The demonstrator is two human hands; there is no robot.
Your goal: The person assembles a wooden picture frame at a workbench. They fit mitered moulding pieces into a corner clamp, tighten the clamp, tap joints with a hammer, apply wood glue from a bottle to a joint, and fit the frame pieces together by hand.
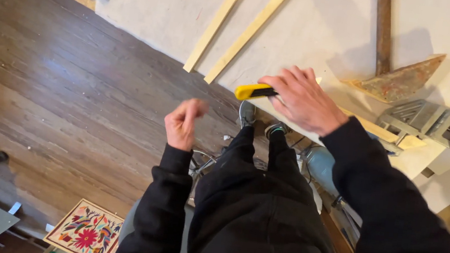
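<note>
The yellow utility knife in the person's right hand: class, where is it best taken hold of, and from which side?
Probably by the yellow handle of the utility knife, mid-body, coming from above as the right hand does now. The long, slim body lies roughly level, so fingers can wrap across it. The end inside the hand is hidden; the free yellow end shows no blade.

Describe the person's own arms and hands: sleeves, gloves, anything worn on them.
Both arms are covered by long black sleeves of a soft, sweatshirt-like fabric, ending in ribbed cuffs at the wrists. The left hand and right hand are bare: no gloves, and no rings, watch or bracelet show. No markings or print are visible on the sleeves. The trousers below are black as well.
</note>
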